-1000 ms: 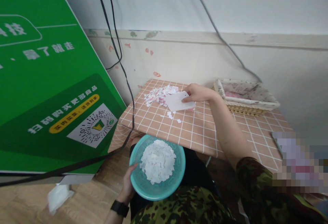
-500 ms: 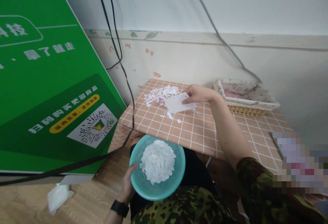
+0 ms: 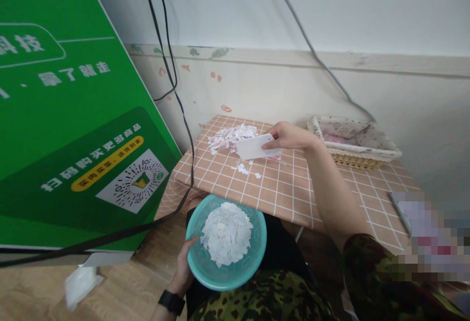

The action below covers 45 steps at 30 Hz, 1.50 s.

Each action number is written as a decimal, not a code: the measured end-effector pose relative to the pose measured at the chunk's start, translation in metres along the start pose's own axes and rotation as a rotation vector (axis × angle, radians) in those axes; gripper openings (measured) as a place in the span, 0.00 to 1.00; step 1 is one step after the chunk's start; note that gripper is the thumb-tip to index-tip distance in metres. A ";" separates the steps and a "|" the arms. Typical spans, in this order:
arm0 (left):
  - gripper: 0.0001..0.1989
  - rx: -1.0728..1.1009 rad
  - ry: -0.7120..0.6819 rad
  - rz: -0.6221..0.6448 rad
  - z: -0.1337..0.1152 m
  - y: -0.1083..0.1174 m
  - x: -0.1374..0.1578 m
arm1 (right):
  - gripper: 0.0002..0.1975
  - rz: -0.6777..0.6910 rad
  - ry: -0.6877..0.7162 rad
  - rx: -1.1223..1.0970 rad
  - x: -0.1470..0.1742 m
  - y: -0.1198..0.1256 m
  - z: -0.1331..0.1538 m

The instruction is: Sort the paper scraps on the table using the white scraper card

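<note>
My left hand [image 3: 186, 261] grips the left rim of a round teal plastic basket [image 3: 200, 274], thumb over the edge, fingers hidden beneath. Inside the basket lies a heap of white paper scraps [image 3: 226, 235]. Over the table, my right hand [image 3: 288, 136] pinches a flat white scraper card [image 3: 254, 147] by its right end. The card is tilted and stands beside a pile of white and pink paper scraps [image 3: 229, 136], partly covering it. A few loose white scraps [image 3: 242, 168] lie on the tablecloth in front of the card.
A brown checked tablecloth [image 3: 293, 188] covers the table against the wall. A cloth-lined wicker basket [image 3: 356, 157] stands at the back right. On the left are a green sign panel [image 3: 73, 115] and a hanging black cable [image 3: 187, 130]. A white bag [image 3: 82, 284] lies on the floor.
The white card has tilted up and shifted slightly left, and more loose scraps show on the cloth in front of it. My left hand keeps its hold on the teal basket.
</note>
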<state>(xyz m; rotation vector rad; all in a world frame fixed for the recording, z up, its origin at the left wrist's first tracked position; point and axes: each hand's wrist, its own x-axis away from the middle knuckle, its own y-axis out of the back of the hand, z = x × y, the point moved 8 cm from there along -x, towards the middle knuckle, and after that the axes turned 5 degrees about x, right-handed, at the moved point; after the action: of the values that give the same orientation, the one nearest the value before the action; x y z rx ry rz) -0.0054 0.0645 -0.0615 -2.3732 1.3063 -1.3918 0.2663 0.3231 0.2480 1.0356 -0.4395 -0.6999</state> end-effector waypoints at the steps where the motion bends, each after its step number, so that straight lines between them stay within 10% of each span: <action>1: 0.08 -0.001 -0.002 0.001 0.000 0.000 0.000 | 0.12 -0.063 -0.024 0.023 0.004 0.002 0.002; 8: 0.11 -0.012 0.027 0.030 0.003 -0.007 -0.002 | 0.16 -0.620 -0.393 0.205 0.079 -0.032 0.009; 15: 0.09 0.014 0.033 0.042 0.007 -0.001 -0.009 | 0.16 -0.623 -0.497 0.141 0.115 -0.083 0.010; 45: 0.11 0.030 0.039 0.032 0.006 0.007 -0.009 | 0.15 -0.575 -0.399 0.085 0.118 -0.079 0.016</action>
<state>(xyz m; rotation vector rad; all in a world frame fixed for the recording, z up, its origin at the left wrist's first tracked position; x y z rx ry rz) -0.0069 0.0646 -0.0745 -2.3069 1.3180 -1.4453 0.3140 0.2039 0.1862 1.1130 -0.5205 -1.4264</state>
